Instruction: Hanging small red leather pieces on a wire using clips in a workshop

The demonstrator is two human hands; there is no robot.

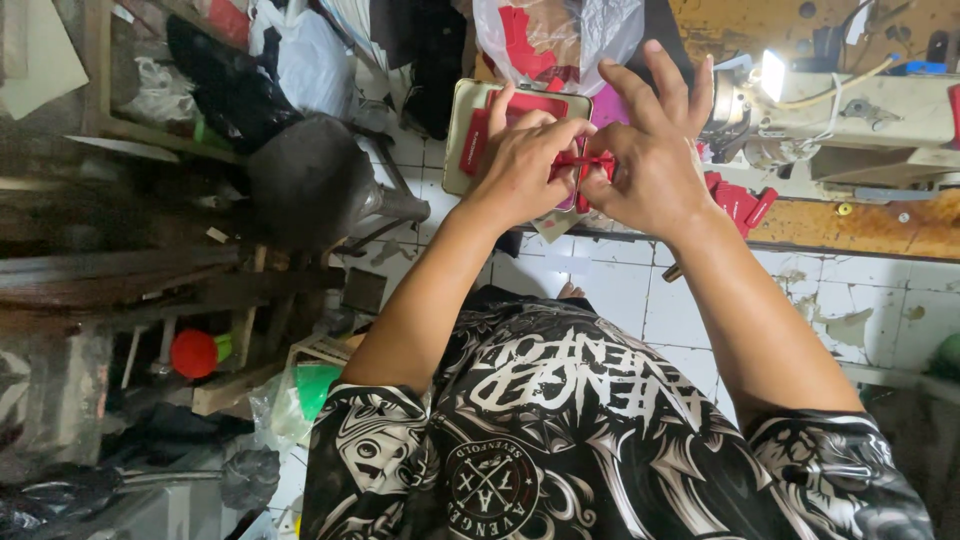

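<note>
My left hand (525, 165) and my right hand (655, 150) meet in front of me, both pinching a small red bow-shaped piece (583, 163) between their fingertips. The right hand's other fingers are spread upward. Under the hands lies a pale tray (462, 130) holding flat red pieces (535, 103). More red pieces (740, 200) lie on the wooden table edge to the right of my right wrist.
A sewing machine (860, 120) with a lit lamp stands at the right on a worn wooden table (880, 225). A clear plastic bag (545, 35) with red material sits beyond the tray. A dark stool (310, 180) and clutter fill the left; white floor tiles lie below.
</note>
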